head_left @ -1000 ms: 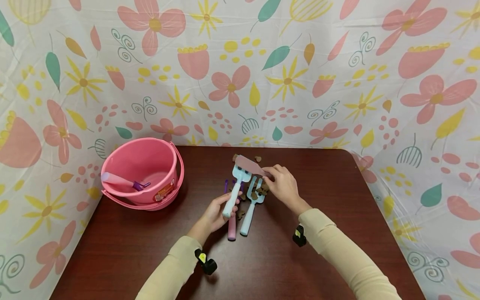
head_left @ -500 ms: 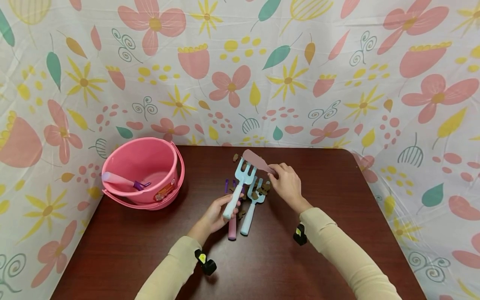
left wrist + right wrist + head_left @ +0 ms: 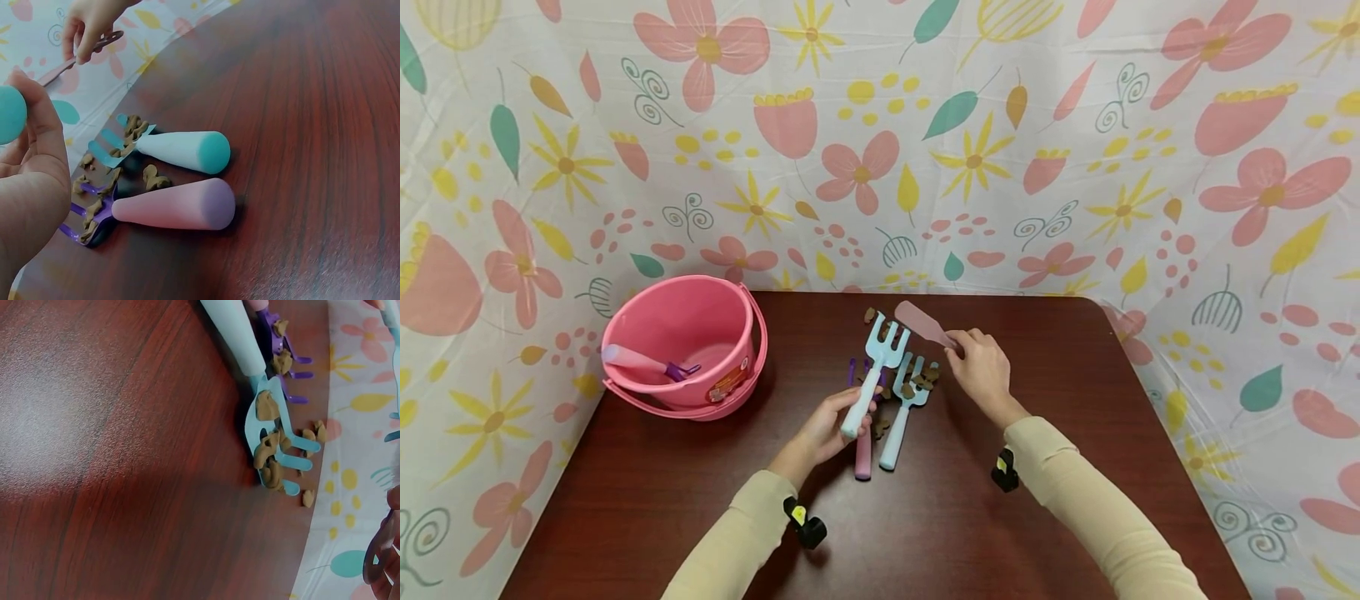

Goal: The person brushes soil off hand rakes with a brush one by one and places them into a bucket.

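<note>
My left hand [image 3: 823,427] grips the handle of a light blue hand fork [image 3: 880,353], raised over the table with its tines pointing away. To its right, my right hand [image 3: 981,368] pinches the thin end of a flat pink spatula [image 3: 917,322], whose blade stands apart from the tines. Beneath lie a second blue fork [image 3: 234,331] and a purple fork with a pink handle [image 3: 175,203]. Brown clay-like lumps [image 3: 267,450] cover the tines of both. In the left wrist view, only the butt of the held fork [image 3: 9,115] shows.
A pink bucket [image 3: 662,312] stands at the table's left, with a pink-handled purple tool [image 3: 636,360] leaning inside. Loose brown bits [image 3: 308,497] lie near the back edge. Flowered cloth [image 3: 1030,225] hangs behind the dark wooden table [image 3: 700,492].
The spatula blade lay across the held fork's tines; it has moved right and off them with my right hand. The held fork's tines, covered before, now show. My left hand has barely moved.
</note>
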The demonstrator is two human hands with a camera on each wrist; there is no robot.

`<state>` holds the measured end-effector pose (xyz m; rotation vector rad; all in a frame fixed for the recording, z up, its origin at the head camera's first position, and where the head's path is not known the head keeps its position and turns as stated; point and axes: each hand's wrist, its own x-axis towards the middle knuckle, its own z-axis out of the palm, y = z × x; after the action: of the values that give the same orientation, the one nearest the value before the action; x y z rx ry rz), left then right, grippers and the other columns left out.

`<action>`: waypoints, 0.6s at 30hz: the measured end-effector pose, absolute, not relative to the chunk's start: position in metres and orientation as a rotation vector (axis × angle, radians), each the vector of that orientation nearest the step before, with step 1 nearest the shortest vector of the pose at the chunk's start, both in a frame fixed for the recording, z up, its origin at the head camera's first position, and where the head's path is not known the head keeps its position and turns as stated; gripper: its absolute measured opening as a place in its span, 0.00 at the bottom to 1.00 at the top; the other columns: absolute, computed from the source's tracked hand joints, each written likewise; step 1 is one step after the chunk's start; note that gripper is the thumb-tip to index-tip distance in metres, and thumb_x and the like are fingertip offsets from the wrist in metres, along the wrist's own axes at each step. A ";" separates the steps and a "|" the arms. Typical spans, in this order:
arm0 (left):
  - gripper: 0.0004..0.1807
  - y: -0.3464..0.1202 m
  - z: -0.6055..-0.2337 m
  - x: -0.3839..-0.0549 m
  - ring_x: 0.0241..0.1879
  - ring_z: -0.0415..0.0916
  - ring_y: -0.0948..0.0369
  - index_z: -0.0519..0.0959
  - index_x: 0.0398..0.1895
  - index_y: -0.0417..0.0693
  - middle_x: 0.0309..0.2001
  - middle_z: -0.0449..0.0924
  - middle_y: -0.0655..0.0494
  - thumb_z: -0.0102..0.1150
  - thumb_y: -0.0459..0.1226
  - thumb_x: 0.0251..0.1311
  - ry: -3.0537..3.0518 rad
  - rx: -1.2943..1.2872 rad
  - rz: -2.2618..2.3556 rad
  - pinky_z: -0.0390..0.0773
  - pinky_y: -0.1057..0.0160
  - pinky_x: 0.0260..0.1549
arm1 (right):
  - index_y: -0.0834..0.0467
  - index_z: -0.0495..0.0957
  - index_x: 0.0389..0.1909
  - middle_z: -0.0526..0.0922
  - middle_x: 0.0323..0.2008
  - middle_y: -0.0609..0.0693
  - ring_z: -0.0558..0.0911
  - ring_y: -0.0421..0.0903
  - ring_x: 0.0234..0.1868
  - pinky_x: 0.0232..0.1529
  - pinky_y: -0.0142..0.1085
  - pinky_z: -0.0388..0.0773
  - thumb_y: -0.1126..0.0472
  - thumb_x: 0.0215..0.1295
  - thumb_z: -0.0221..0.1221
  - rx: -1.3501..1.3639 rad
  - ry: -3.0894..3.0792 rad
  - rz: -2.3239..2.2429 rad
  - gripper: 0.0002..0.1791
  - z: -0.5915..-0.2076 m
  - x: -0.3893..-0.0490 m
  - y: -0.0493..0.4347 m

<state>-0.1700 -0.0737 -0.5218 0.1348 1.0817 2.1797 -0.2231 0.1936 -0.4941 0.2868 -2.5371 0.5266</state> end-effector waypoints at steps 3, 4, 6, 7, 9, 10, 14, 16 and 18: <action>0.27 -0.076 -0.520 -0.173 0.25 0.72 0.66 0.51 0.67 0.32 0.35 0.72 0.56 0.33 0.39 0.71 1.122 0.129 2.169 0.72 0.72 0.25 | 0.54 0.82 0.42 0.81 0.32 0.52 0.77 0.51 0.29 0.26 0.43 0.74 0.60 0.53 0.64 0.281 -2.545 0.521 0.14 -0.495 -0.222 0.195; 0.27 -0.077 -0.519 -0.174 0.25 0.72 0.65 0.51 0.67 0.31 0.35 0.73 0.56 0.34 0.39 0.71 1.143 0.126 2.166 0.73 0.71 0.25 | 0.54 0.82 0.42 0.81 0.33 0.52 0.77 0.51 0.29 0.26 0.43 0.74 0.60 0.53 0.64 0.280 -2.546 0.521 0.14 -0.495 -0.222 0.195; 0.27 -0.080 -0.518 -0.176 0.25 0.72 0.64 0.51 0.67 0.31 0.35 0.74 0.55 0.35 0.38 0.70 1.190 0.114 2.160 0.74 0.70 0.25 | 0.55 0.82 0.42 0.81 0.33 0.53 0.77 0.51 0.29 0.26 0.43 0.74 0.60 0.53 0.64 0.283 -2.546 0.526 0.14 -0.496 -0.221 0.196; 0.27 -0.080 -0.517 -0.177 0.25 0.72 0.64 0.52 0.67 0.31 0.35 0.74 0.55 0.36 0.38 0.70 1.210 0.109 2.156 0.74 0.69 0.25 | 0.55 0.82 0.42 0.81 0.32 0.53 0.77 0.51 0.29 0.27 0.43 0.74 0.60 0.53 0.64 0.284 -2.548 0.528 0.14 -0.496 -0.221 0.196; 0.25 -0.082 -0.515 -0.179 0.25 0.73 0.63 0.56 0.65 0.31 0.34 0.76 0.55 0.38 0.37 0.70 1.257 0.098 2.148 0.75 0.68 0.25 | 0.55 0.82 0.42 0.81 0.32 0.53 0.77 0.51 0.29 0.27 0.44 0.74 0.60 0.53 0.64 0.286 -2.549 0.529 0.14 -0.496 -0.220 0.197; 0.24 -0.083 -0.515 -0.180 0.26 0.73 0.63 0.57 0.64 0.32 0.34 0.76 0.55 0.38 0.37 0.69 1.278 0.095 2.142 0.75 0.68 0.25 | 0.55 0.82 0.42 0.81 0.32 0.53 0.77 0.51 0.29 0.27 0.43 0.74 0.60 0.53 0.64 0.287 -2.550 0.527 0.14 -0.497 -0.220 0.197; 0.22 -0.087 -0.510 -0.183 0.26 0.75 0.61 0.62 0.62 0.35 0.34 0.77 0.55 0.43 0.36 0.67 1.409 0.082 2.113 0.76 0.65 0.26 | 0.55 0.82 0.42 0.81 0.32 0.53 0.77 0.51 0.29 0.27 0.44 0.74 0.60 0.52 0.64 0.283 -2.550 0.524 0.14 -0.498 -0.219 0.199; 0.22 -0.089 -0.507 -0.184 0.27 0.76 0.60 0.62 0.61 0.36 0.36 0.77 0.52 0.45 0.36 0.66 1.503 0.056 2.084 0.77 0.64 0.27 | 0.55 0.82 0.42 0.81 0.32 0.53 0.77 0.51 0.29 0.27 0.44 0.74 0.60 0.52 0.65 0.283 -2.546 0.525 0.14 -0.500 -0.219 0.200; 0.23 -0.091 -0.503 -0.185 0.28 0.77 0.59 0.63 0.61 0.36 0.38 0.75 0.47 0.47 0.36 0.65 1.600 0.027 2.055 0.77 0.63 0.27 | 0.55 0.82 0.41 0.81 0.32 0.53 0.77 0.51 0.29 0.27 0.44 0.74 0.60 0.52 0.65 0.281 -2.545 0.527 0.14 -0.500 -0.218 0.201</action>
<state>-0.1855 -0.0907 -0.5035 0.0266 1.6001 2.0548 -0.2182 0.2012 -0.5002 0.2810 -2.5454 0.5270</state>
